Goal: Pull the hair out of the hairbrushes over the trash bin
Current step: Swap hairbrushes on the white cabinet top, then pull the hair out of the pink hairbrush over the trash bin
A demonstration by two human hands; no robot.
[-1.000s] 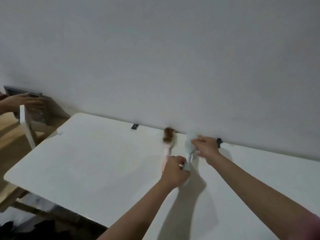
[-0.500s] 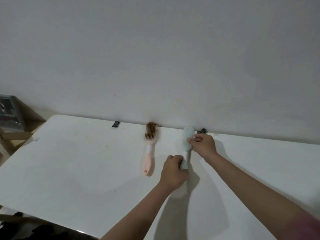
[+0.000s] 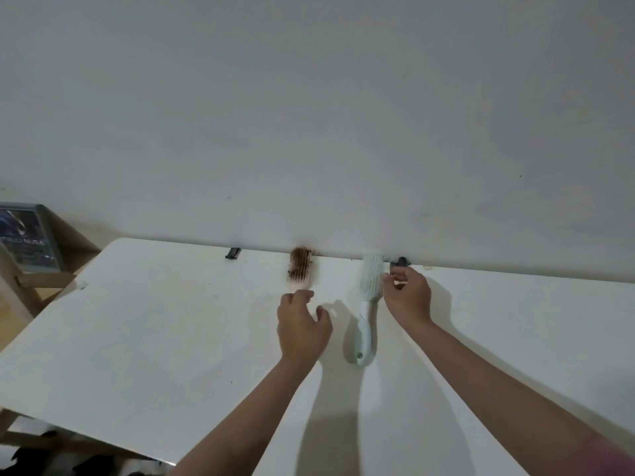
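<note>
A mint hairbrush (image 3: 368,300) lies flat on the white table (image 3: 137,338), its head toward the wall. My right hand (image 3: 409,298) is beside the brush head, curled fingertips pinching at its right edge. To the left, a pink hairbrush (image 3: 300,269) clogged with brown hair lies with its head against the wall. My left hand (image 3: 302,324) hovers over the pink handle with fingers loosely spread, hiding most of the handle and holding nothing. No trash bin is in view.
Two small black clips (image 3: 233,253) (image 3: 401,261) sit where the table meets the wall. A framed picture (image 3: 25,238) leans on a wooden stand at the far left. The table's left and near edges drop to the floor.
My left hand let go of the mint brush handle and moved left over the pink brush. The mint brush now lies on the table, with my right hand still at its head.
</note>
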